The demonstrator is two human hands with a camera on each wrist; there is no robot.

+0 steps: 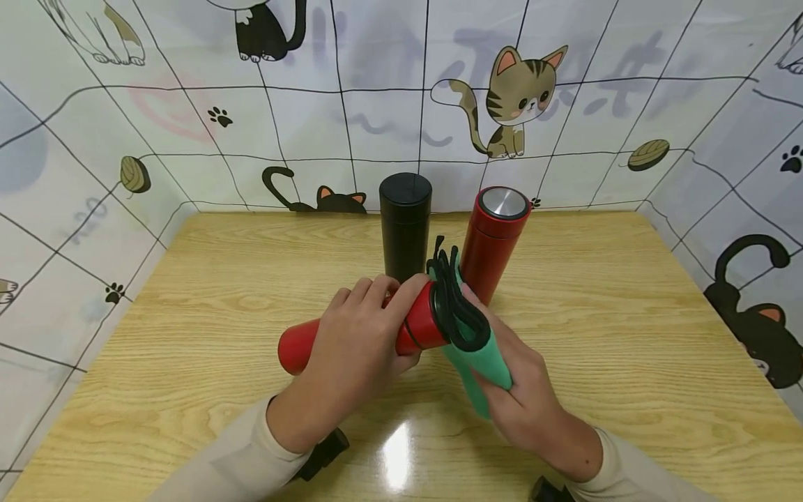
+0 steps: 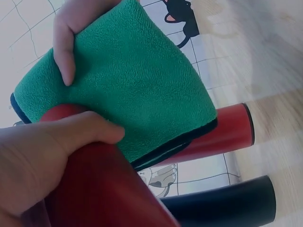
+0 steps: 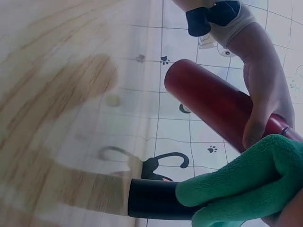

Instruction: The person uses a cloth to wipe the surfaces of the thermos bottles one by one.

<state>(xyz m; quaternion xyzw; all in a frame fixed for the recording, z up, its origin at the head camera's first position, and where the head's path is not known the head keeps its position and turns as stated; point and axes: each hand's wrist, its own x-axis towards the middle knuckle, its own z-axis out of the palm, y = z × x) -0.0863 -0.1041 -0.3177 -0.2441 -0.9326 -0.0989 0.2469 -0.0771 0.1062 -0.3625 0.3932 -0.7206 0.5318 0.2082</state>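
Note:
My left hand (image 1: 357, 341) grips a red thermos flask (image 1: 300, 346) around its body, tilted above the table with its capped end to the right. In my right hand (image 1: 530, 390) is a folded green cloth (image 1: 492, 362) with black edging, held against that capped end. The left wrist view shows the cloth (image 2: 137, 85) spread beside the flask's end, with the left thumb (image 2: 94, 130) lying across the red flask (image 2: 104, 179). In the right wrist view, the flask's base (image 3: 189, 85) points away from the folded cloth (image 3: 236, 189).
A black flask (image 1: 405, 230) stands upright at the back of the wooden table (image 1: 238, 279). Right of it stands another red flask (image 1: 492, 240) with a silver lid top, just behind the cloth. A cat-patterned sheet (image 1: 389, 125) rises behind and at both sides.

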